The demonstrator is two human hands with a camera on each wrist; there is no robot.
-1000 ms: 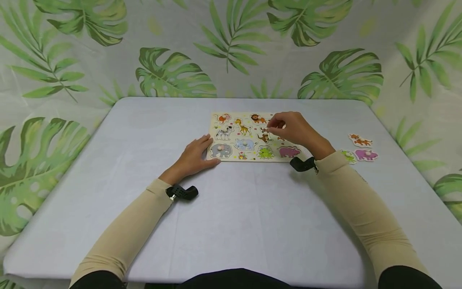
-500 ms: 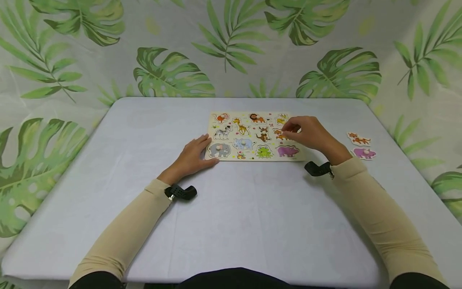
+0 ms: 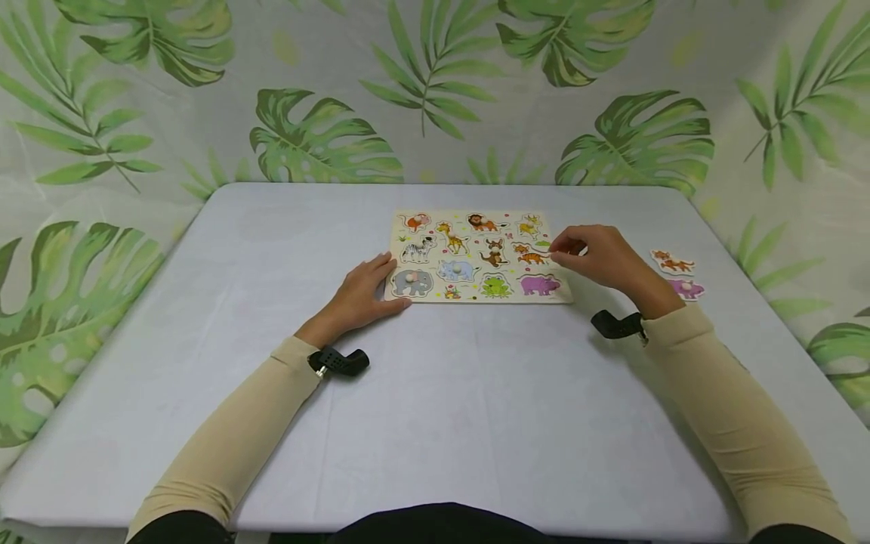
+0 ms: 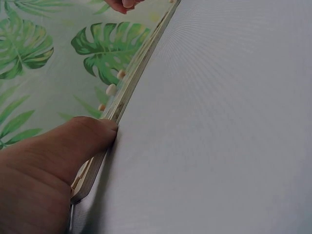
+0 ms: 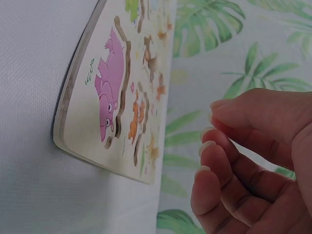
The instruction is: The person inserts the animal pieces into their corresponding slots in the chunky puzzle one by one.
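Observation:
A wooden animal puzzle board point(image 3: 476, 298) lies near the middle of the table in the head view. My left hand point(image 3: 362, 291) rests at its near left corner, the thumb point(image 4: 92, 134) against the front edge in the left wrist view. Knobs point(image 4: 111, 89) stand up from the board there. My right hand point(image 3: 601, 257) hovers over the board's right edge, beside the tiger picture point(image 3: 530, 255). In the right wrist view its fingers point(image 5: 214, 161) are loosely bent, with nothing between them and the thumb. The purple hippo recess point(image 5: 111, 83) shows no piece in it.
To the right of the board lie a loose tiger piece point(image 3: 673, 262) and a purple hippo piece point(image 3: 688, 289), the latter partly covered by the right wrist. A leaf-patterned cloth point(image 3: 435, 91) hangs behind the white table point(image 3: 435, 408).
My right hand has moved right across the board, from near the lion to its right edge. The loose frog piece seen earlier is out of sight where the right wrist now is. The left hand stays put.

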